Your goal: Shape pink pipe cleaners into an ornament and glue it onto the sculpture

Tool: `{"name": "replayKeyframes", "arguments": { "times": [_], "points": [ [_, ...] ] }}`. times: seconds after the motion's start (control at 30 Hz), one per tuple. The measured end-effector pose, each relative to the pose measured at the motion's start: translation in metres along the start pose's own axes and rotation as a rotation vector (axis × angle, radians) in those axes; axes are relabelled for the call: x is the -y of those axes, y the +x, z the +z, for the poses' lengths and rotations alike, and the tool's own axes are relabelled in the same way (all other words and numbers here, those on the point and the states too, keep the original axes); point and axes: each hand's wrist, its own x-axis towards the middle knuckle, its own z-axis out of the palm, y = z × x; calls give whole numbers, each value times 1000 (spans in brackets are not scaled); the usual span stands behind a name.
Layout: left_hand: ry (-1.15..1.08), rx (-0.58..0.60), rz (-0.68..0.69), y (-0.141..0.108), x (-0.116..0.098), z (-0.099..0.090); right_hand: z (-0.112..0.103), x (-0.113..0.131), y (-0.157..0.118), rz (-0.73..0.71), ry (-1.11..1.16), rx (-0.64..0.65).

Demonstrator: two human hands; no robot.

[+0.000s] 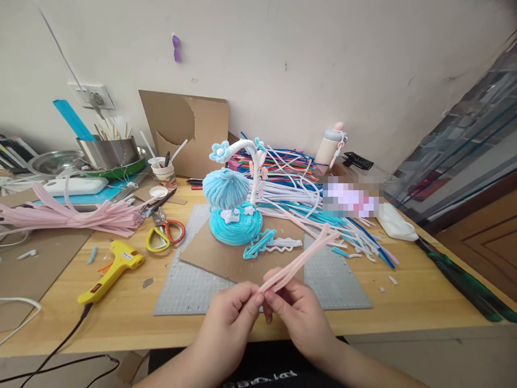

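Several pale pink pipe cleaners (301,260) are gathered in one bundle between my hands, their far ends pointing up and right. My left hand (234,312) pinches the near end of the bundle. Close beside it, my right hand (297,310) has thumb and fingers closed round the same bundle. Behind the hands stands a small lamp-like craft with a round blue base (236,229), a white curved stem (255,178) and a fluffy blue shade (226,188). Wavy blue and white pipe-cleaner pieces (260,245) lie on the cardboard sheet (214,253) in front of it.
A grey cutting mat (181,293) lies under the cardboard. To the left are a yellow glue gun (113,269), scissors (165,234) and a pink pipe-cleaner bundle (92,215). Coloured pipe cleaners (283,191) are heaped behind; dark green-handled shears (460,280) lie right.
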Motion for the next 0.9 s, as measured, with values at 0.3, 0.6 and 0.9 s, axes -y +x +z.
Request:
{"name": "replayKeyframes", "arguments": {
  "times": [0.3, 0.6, 0.9],
  "points": [
    [-81, -17, -74, -3, 1, 3, -4, 7, -1, -185, -263, 50],
    [-137, -4, -91, -4, 2, 7, -7, 11, 1, -190, -354, 94],
    [-184, -35, -102, -2, -2, 10, -8, 12, -1, -167, -356, 131]
  ]
}}
